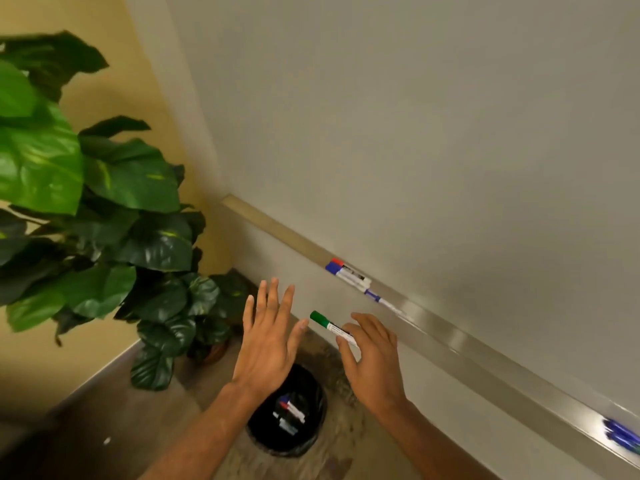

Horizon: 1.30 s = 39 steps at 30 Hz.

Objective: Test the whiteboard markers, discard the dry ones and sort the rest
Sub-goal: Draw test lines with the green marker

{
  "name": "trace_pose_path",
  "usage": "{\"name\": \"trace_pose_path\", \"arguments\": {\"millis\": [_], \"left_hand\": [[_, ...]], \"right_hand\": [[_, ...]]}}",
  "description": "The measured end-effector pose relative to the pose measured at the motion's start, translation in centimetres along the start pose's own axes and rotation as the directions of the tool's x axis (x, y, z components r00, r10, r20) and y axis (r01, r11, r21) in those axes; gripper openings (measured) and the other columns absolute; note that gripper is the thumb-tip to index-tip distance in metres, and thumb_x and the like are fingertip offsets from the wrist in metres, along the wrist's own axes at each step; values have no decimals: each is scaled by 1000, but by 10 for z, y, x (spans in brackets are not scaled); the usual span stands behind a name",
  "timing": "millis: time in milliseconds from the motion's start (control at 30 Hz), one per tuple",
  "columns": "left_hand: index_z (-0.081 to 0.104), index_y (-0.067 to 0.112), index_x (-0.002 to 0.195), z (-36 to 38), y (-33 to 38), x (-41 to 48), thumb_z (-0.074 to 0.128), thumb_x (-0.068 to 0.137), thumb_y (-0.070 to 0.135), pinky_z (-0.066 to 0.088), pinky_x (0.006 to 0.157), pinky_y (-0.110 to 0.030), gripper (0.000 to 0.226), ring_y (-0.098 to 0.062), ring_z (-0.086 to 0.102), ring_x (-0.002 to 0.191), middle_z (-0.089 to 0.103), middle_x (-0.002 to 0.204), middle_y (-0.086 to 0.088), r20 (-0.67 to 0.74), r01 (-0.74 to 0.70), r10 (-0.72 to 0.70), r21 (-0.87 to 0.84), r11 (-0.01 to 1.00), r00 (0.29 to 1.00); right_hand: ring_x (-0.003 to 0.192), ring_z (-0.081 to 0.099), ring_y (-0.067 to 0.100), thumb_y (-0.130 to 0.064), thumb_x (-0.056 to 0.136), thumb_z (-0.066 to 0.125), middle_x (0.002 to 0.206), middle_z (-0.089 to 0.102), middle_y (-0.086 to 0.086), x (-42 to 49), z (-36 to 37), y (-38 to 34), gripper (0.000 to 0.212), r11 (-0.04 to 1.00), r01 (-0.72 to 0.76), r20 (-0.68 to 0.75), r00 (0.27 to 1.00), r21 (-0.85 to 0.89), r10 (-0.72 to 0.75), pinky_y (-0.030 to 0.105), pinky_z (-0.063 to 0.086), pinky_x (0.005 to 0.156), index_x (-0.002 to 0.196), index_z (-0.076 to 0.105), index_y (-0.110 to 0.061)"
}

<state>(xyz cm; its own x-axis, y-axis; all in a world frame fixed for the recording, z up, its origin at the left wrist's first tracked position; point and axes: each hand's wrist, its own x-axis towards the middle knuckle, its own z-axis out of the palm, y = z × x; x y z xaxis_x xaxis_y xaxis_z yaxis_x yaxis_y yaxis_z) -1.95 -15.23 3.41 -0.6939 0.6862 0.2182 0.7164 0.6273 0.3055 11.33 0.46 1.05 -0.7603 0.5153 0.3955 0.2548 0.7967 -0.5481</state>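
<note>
- Nearest to me: left grip and right grip, both held out over the bin on the floor.
- Right grip: clamped on the green marker. Thumb and fingers pinch the white barrel at its tail end, and the capped end points up and left, free of my fingers.
- Left grip: apart, fingers straight and spread, holding nothing. Its thumb tip lies just beside the green cap; contact cannot be confirmed.
- Location of item: the green marker is in the air, above the bin and below the tray, touching neither.
- Handling, by my judgement: light, rigid plastic and not fragile. The smooth barrel may roll or slip in a loose pinch. The best hold is mid-barrel in one grip and the cap in the other, pulled straight along the axis.
- Bin contents: discarded markers lie at the bottom, with red and blue caps visible.
- Tray contents: red- and blue-capped markers lie together towards its left end, with another blue marker just right of them. A blurred blue cluster sits at the far right.
- Edges and room: the tray lip runs close to the right of my right grip. The whiteboard above it offers wide room for a test stroke. The plant crowds the left side, apart from my left grip. The bin mouth lies open beneath for a drop.
</note>
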Motion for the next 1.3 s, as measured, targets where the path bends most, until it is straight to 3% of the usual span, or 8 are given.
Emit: {"name": "trace_pose_path", "arguments": {"millis": [133,300,433,633,967,1167,1300], "left_hand": [[11,22,164,16,-37,-7,21,108,55,0,128,-50,65,-21,-13,158,-7,172,-4,7,64,-64,9,998,998],[13,21,164,34,-67,-9,23,108,54,-2,128,-49,65,-20,-15,158,-6,172,-4,12,121,-121,-8,993,993],[14,21,164,46,-87,-13,23,108,54,-3,128,-47,65,-20,-13,158,-4,172,-5,2,166,-166,-10,986,986],[15,21,164,60,-105,-20,24,108,53,-1,128,-47,65,-20,-11,158,-3,172,-4,-4,202,-202,-18,979,979],[14,20,164,61,-100,-18,26,109,52,-1,128,-48,65,-20,-11,158,-2,172,-4,-12,195,-195,-14,981,981],[13,19,164,60,-64,-13,23,108,53,-2,128,-48,66,-21,-11,158,-4,172,-5,-3,127,-127,-28,992,992],[10,21,164,61,-32,-9,24,109,53,0,128,-51,66,-20,-13,158,-6,172,-5,29,79,-78,-35,996,997]], "right_hand": [[117,60,21,-35,94,52,120,68,2,-7,47,-4,30,1000,3,88,996,4,-4,34,45,91,106,73,-17],[118,60,23,-27,92,64,122,69,2,-13,98,-7,23,1000,-26,169,985,-15,28,43,51,94,111,73,-17],[117,62,24,-26,91,68,120,70,2,-18,131,-13,24,999,-21,198,980,-33,27,43,49,95,111,73,-15],[120,60,26,-48,94,56,124,69,4,-26,163,-16,44,991,-66,233,968,-114,91,47,48,97,121,67,-15],[129,52,25,-45,98,52,133,63,5,-25,136,-3,45,995,-89,135,986,-51,96,47,40,106,127,64,-13],[139,43,24,-49,98,50,142,56,4,-25,100,3,50,996,-92,67,993,-7,92,51,35,112,132,61,-14],[145,34,21,-53,100,46,148,51,3,-26,69,9,53,997,-71,24,997,-19,72,44,25,118,135,57,-16]]}}
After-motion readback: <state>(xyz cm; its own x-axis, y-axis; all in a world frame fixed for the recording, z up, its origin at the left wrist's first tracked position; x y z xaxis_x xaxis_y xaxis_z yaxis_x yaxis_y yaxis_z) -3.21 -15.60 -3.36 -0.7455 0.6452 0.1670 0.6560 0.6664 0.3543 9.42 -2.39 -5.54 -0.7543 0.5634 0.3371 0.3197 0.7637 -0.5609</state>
